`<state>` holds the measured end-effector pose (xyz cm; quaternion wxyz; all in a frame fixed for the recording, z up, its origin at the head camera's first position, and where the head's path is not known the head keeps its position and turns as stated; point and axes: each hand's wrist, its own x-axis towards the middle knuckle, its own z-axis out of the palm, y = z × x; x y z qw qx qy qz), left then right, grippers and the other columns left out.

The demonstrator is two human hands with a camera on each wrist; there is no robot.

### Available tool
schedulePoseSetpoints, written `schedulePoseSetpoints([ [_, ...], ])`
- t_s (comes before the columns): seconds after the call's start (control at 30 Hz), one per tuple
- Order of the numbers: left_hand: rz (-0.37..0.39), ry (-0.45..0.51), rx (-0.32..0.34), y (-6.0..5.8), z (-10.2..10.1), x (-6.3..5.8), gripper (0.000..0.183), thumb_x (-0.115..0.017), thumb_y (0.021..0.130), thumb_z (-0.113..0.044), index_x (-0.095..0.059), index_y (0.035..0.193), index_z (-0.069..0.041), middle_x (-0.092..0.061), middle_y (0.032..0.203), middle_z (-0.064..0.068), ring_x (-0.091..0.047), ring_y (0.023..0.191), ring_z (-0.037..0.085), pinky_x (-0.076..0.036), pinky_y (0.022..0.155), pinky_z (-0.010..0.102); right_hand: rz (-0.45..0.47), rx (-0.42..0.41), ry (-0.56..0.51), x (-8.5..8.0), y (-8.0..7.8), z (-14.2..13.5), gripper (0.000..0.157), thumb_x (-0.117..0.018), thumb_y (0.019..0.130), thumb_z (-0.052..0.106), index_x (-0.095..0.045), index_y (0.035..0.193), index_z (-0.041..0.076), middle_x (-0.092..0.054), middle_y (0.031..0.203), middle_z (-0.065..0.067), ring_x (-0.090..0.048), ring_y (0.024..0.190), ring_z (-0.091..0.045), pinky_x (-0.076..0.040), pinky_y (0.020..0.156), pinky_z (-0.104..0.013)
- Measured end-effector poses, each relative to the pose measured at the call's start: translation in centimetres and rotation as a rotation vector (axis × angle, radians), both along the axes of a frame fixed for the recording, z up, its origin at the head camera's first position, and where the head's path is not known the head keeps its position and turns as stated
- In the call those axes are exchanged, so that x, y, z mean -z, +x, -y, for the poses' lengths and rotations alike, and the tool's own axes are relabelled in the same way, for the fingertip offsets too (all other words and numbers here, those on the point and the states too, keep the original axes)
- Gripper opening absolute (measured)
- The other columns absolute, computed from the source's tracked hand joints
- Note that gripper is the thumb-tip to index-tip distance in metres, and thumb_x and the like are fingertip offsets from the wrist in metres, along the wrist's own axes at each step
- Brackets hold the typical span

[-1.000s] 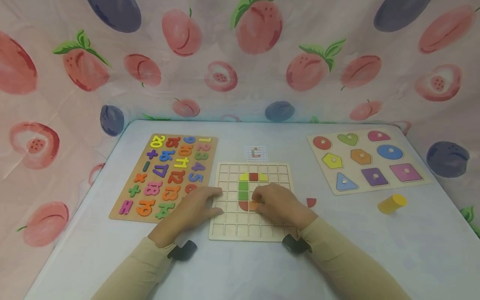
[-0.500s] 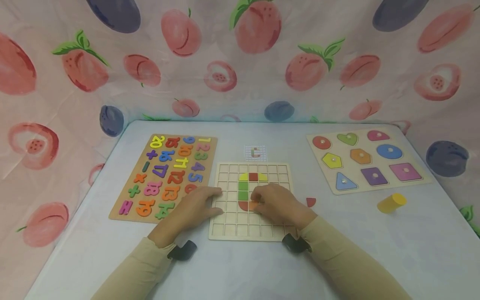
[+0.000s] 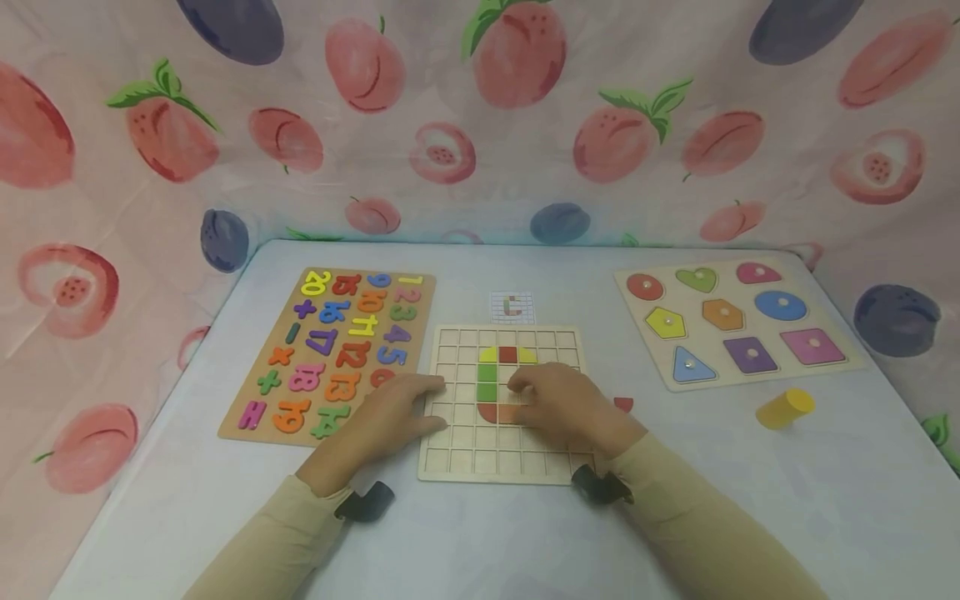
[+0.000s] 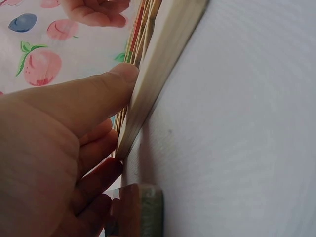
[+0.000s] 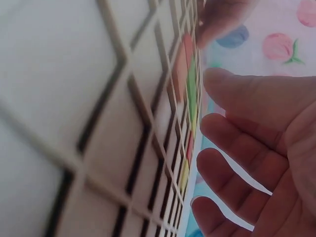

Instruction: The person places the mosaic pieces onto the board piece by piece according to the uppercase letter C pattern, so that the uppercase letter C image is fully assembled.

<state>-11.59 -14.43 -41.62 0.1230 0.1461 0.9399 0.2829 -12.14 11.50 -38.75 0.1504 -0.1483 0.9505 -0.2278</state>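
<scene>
A wooden grid board (image 3: pixel 461 461) lies on the table between the hands. In it sit a red square (image 3: pixel 507 354) between two yellow corner pieces (image 3: pixel 487 356), green squares (image 3: pixel 487 390) below on the left, a red rounded corner piece (image 3: pixel 487 413) and an orange square (image 3: pixel 508 413). My left hand (image 3: pixel 386 412) rests at the board's left edge, thumb and fingertips touching the rim. Over the board's right half is my right hand (image 3: pixel 566 408), fingers relaxed and holding nothing, thumb tip beside the orange square. A loose red piece (image 3: pixel 623 404) lies right of the board, partly hidden by that hand.
A pattern card (image 3: pixel 512 307) lies behind the board. To the left is a number puzzle (image 3: pixel 257 383), partly under the left hand. At the right stand a knobbed shape puzzle (image 3: pixel 720 358) and a yellow cylinder (image 3: pixel 784 408). A fruit-print curtain (image 3: pixel 517 183) borders the table.
My right hand has drawn back slightly to the right, and its fingers have spread away from the orange square, which shows more now. The left hand stays where it was.
</scene>
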Motion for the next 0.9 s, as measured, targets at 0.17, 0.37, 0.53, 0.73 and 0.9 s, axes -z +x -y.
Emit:
schedulePoseSetpoints([
  [0.17, 0.004, 0.006, -0.002, 0.0, 0.0, -0.1, 0.056, -0.081, 0.086, -0.026, -0.061, 0.137, -0.011, -0.057, 0.141, 0.005, -0.047, 0.135, 0.026, -0.039, 0.112, 0.045, -0.011, 0.018, -0.001, -0.2, -0.3, -1.6, 0.035, -0.073, 0.085, 0.018, -0.071, 0.120, 0.014, -0.069, 0.110, -0.001, -0.060, 0.097, -0.022, -0.052, 0.090, -0.043],
  [0.37, 0.008, 0.019, -0.003, 0.1, 0.1, -0.1, 0.056, -0.081, 0.086, -0.025, -0.061, 0.137, -0.010, -0.058, 0.140, 0.005, -0.047, 0.135, 0.026, -0.038, 0.112, 0.045, -0.019, 0.041, -0.006, -0.4, -0.2, -3.8, 0.035, -0.071, 0.086, 0.016, -0.070, 0.120, 0.011, -0.069, 0.110, -0.004, -0.060, 0.098, -0.024, -0.053, 0.090, -0.044],
  [0.53, 0.002, 0.021, -0.001, 0.1, 0.1, -0.1, 0.056, -0.081, 0.086, -0.025, -0.062, 0.136, -0.010, -0.058, 0.140, 0.006, -0.048, 0.134, 0.026, -0.039, 0.112, 0.045, -0.024, 0.074, -0.018, -0.7, 0.2, -5.6, 0.035, -0.070, 0.086, 0.015, -0.069, 0.121, 0.009, -0.069, 0.108, -0.005, -0.060, 0.097, -0.025, -0.052, 0.087, -0.044],
  [0.73, -0.004, 0.020, 0.001, 0.1, 0.1, -0.1, 0.055, -0.081, 0.086, -0.025, -0.062, 0.136, -0.010, -0.058, 0.140, 0.005, -0.048, 0.134, 0.026, -0.039, 0.111, 0.045, -0.046, 0.108, -0.013, -0.6, 0.4, -7.6, 0.038, -0.069, 0.089, 0.019, -0.067, 0.125, 0.009, -0.069, 0.115, -0.007, -0.061, 0.106, -0.030, -0.051, 0.091, -0.049],
  [0.9, -0.001, 0.017, 0.001, 0.1, 0.0, -0.2, 0.055, -0.081, 0.086, -0.025, -0.062, 0.136, -0.010, -0.059, 0.139, 0.005, -0.049, 0.134, 0.026, -0.040, 0.111, 0.045, -0.061, 0.126, -0.012, -0.1, 0.7, -9.0, 0.040, -0.070, 0.089, 0.018, -0.065, 0.127, 0.007, -0.068, 0.121, -0.011, -0.062, 0.110, -0.032, -0.052, 0.092, -0.052],
])
